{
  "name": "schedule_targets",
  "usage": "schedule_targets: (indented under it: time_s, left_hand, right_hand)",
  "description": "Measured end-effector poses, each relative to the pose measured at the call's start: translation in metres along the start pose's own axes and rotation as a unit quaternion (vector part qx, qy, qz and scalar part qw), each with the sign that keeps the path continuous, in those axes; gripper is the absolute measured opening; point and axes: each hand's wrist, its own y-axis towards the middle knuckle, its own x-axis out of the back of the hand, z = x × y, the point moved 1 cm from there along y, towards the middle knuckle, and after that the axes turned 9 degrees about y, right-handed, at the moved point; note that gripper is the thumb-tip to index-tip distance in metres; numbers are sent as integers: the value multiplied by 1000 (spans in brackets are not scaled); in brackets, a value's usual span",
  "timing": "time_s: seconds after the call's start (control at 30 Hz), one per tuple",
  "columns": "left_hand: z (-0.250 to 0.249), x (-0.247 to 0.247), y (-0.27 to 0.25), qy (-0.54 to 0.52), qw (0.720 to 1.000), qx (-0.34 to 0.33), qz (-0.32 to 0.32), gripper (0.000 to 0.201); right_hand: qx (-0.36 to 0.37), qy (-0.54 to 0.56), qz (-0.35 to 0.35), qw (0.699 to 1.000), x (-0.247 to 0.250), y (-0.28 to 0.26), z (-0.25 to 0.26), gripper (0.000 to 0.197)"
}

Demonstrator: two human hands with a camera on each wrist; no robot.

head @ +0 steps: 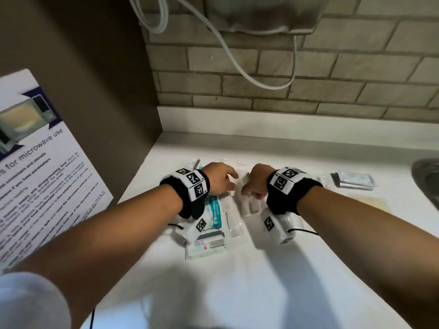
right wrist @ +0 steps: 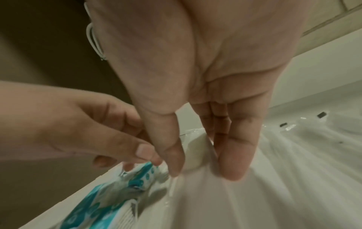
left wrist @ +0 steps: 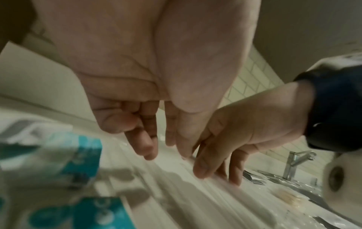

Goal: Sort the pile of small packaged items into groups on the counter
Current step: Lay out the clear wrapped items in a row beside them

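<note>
A pile of small packets lies on the white counter (head: 273,281). Teal-and-white wipe packets (head: 213,213) (left wrist: 58,155) (right wrist: 109,193) lie under my left wrist. Beside them are several clear-wrapped white packets (head: 251,206) (left wrist: 195,195). My left hand (head: 234,180) (left wrist: 166,153) hovers over the pile's left part, fingers loosely bent, tips touching the clear wrappers. Close beside it, my right hand (head: 245,189) (right wrist: 199,170) points down, thumb and fingers pinching one clear-wrapped white packet (right wrist: 195,153). Both wrist views are blurred.
A stack of grey flat sachets (head: 354,179) and a pale yellow packet (head: 370,203) lie to the right. A metal sink (head: 427,179) with a tap (left wrist: 291,164) is at the right edge. A microwave poster (head: 35,167) hangs left; cables (head: 228,48) dangle over the tiled wall.
</note>
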Motion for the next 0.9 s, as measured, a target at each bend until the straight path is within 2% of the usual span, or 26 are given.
schedule_targets:
  time_s: [0.07,0.17,0.37,0.5,0.67,0.8,0.9]
  left_hand:
    - [3,6,-18,35,999,-13,5,39]
    - [6,1,-48,68,995,-42,52,52]
    - [28,-35,-71,261,954,-83,126,110]
    - [41,-42,-67,273,950,-74,135,106]
    - [45,-32,-60,275,954,-52,106,98]
    - [47,-27,-44,296,950,-48,81,109]
    - [50,-25,-30,305,947,-32,96,115]
  right_hand:
    - [10,9,0,1000,-3,0,4,27]
    - [18,28,-12,999,-5,2,10,26]
    - [35,18,-22,999,-10,-1,18,30]
    - [19,6,-19,1000,-14,-4,17,35]
    - [5,-10,-19,1000,-15,-1,23,32]
    - [-4,-19,-18,1000,-16,-2,26,30]
    - [-16,-19,-22,999,-18,0,27,29]
